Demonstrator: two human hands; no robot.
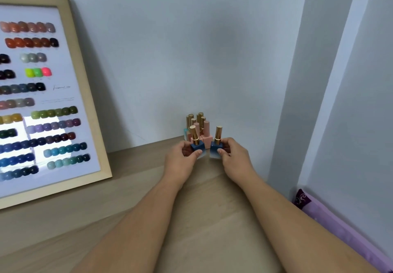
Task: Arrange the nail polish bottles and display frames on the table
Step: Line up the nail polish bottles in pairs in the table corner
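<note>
Blue glass fading to clear, with gold caps: two matching nail polish bottles, one in each hand. The left hand (185, 152) pinches the left blue bottle (197, 146) by its square base, thumb in front and fingers curled behind. The right hand (230, 153) grips the right blue bottle (215, 147) likewise. Both bottles are upright with a narrow gap between them, low over the wooden table (202, 209); whether their bases touch it cannot be told. Just beyond the two grips, against the wall, stands a tight cluster of pink and pale bottles (205, 129). Well to the left of the left grip, a display frame (86, 94) of colour swatches leans on the wall. The step in hand is judged to be adding this pair at the front of the group. The next move calls for setting both down level, close to the cluster without knocking it, then loosening the fingers.
</note>
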